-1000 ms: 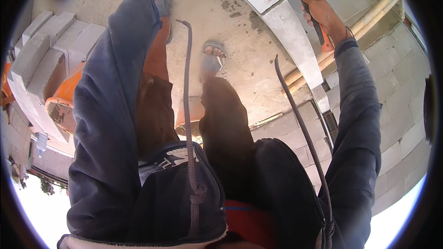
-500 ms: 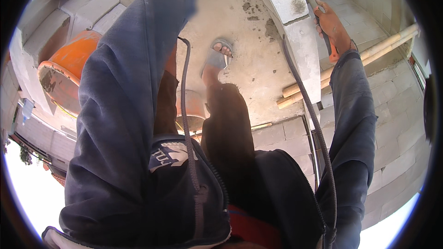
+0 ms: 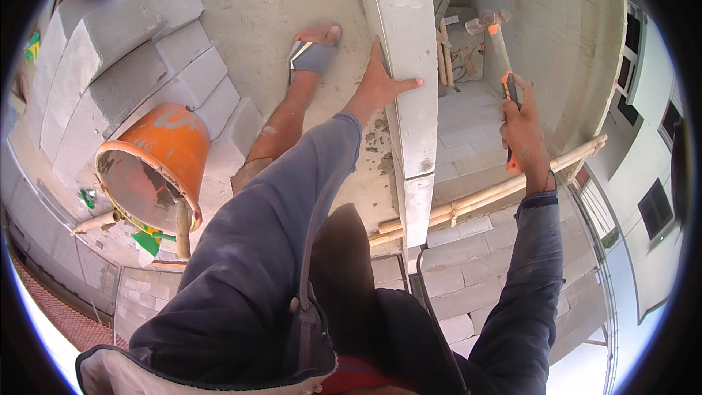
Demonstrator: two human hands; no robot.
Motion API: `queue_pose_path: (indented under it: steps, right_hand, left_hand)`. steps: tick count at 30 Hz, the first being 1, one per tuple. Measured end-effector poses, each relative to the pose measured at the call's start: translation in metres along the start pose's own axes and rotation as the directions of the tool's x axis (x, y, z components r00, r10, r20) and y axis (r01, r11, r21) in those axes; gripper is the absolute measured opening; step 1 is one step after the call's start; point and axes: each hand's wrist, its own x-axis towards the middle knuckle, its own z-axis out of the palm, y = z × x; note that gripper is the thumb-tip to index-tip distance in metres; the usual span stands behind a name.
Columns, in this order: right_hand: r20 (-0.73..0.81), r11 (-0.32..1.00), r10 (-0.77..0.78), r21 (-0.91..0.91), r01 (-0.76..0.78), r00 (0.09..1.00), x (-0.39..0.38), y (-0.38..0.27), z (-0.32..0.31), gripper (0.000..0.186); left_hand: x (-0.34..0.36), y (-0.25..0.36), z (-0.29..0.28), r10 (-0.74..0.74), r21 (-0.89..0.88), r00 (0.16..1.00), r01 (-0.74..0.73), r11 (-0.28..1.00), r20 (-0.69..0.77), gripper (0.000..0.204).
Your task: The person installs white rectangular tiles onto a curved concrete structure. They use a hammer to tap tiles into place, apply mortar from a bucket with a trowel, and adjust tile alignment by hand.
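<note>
Fingers of the right hand point(image 3: 524, 123) wrap the handle of the hammer point(image 3: 500, 51), its head beyond them; the left hand's point(image 3: 376, 89) are spread wide at the block wall point(image 3: 418, 128), thumb over its edge. Open room parts the hammer from this wall and the plastered wall point(image 3: 559, 44) rightward. Left of the left fingers, concrete floor point(image 3: 238, 4) reaches stacked blocks point(image 3: 121, 77).

Two hands point(image 3: 376, 90) point(image 3: 523, 126), one hammer point(image 3: 501, 50), one orange bucket point(image 3: 171, 143), one sandal point(image 3: 313, 58)
</note>
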Motion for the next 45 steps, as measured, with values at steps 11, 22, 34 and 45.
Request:
queue_pose_path:
  steps: [11,22,34,45]
  right_hand:
    - [0.004,0.725,-0.481,-0.560,0.400,0.877,0.125,-0.405,-0.030,0.065]
    - [0.347,0.548,-0.032,-0.778,0.307,0.937,0.164,-0.389,0.007,0.056]
    - [0.393,0.381,0.063,-0.859,0.342,0.917,0.142,-0.345,0.014,0.053]
    - [0.400,0.470,-0.176,-0.769,0.434,0.900,0.156,-0.322,-0.001,0.057]
  left_hand:
    - [0.012,0.036,-0.010,0.075,0.121,0.992,-0.063,0.991,-0.099,0.137]
    - [0.001,0.051,-0.023,0.045,0.073,0.994,-0.038,0.997,-0.097,0.131]
    - [0.004,0.043,-0.020,0.060,0.066,0.994,-0.054,0.996,-0.087,0.128]
    - [0.003,0.044,-0.019,0.070,0.051,0.994,-0.066,0.997,-0.079,0.124]
